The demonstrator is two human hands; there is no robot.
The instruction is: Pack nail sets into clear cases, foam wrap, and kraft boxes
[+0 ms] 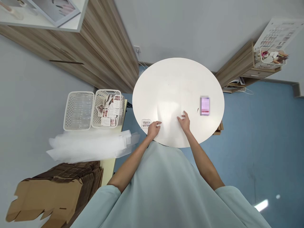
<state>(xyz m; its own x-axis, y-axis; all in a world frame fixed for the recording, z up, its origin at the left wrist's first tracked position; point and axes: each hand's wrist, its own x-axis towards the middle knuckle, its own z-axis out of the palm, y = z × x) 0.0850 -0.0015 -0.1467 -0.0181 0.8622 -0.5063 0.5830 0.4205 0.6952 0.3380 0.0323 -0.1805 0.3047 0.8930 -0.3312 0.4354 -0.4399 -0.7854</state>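
A thin translucent plastic sheet [169, 117] lies between my hands on the white round table [152, 82], its left edge slightly curved. My left hand [154, 129] is at the sheet's lower left, thumb and forefinger close together at its edge. On the other side, my right hand [185, 123] has thumb and forefinger spread, the thumb at the sheet's right edge. Just left of my left hand sits a small clear pack of press-on nails [146, 123], partly covered by that hand. The exact contact between fingertips and film is hard to see.
A phone with a pinkish screen [205, 106] lies on the right, beside a tiny dark item [198, 110]. At left are a basket of nail packs [108, 109], another white basket [79, 110], stacked translucent sheets [90, 145] and flat cardboard boxes [47, 196].
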